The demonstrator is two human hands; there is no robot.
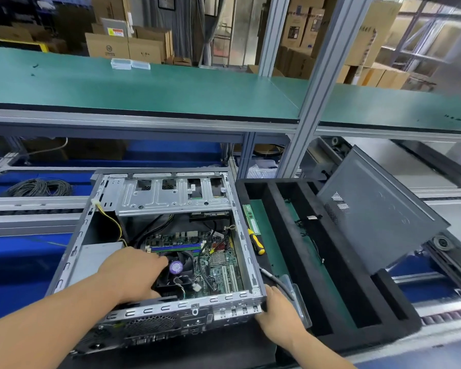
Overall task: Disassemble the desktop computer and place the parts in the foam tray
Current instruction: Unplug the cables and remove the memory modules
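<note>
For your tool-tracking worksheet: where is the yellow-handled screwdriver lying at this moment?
In the head view, the screwdriver lies in the foam tray, in its leftmost slot, just right of the open computer case and beside a green memory stick.

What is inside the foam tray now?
In the foam tray, the left slot holds a green memory stick and a yellow-black screwdriver. The next slot holds thin black cables. The leaning side panel covers the right part, so nothing can be seen there.

Metal, foam and plastic
Bare matt steel computer case (171, 194); black, rough-grained foam tray (328, 251); glossy yellow-and-black plastic screwdriver handle (257, 245); smooth green mat on shelf (144, 86).
</note>
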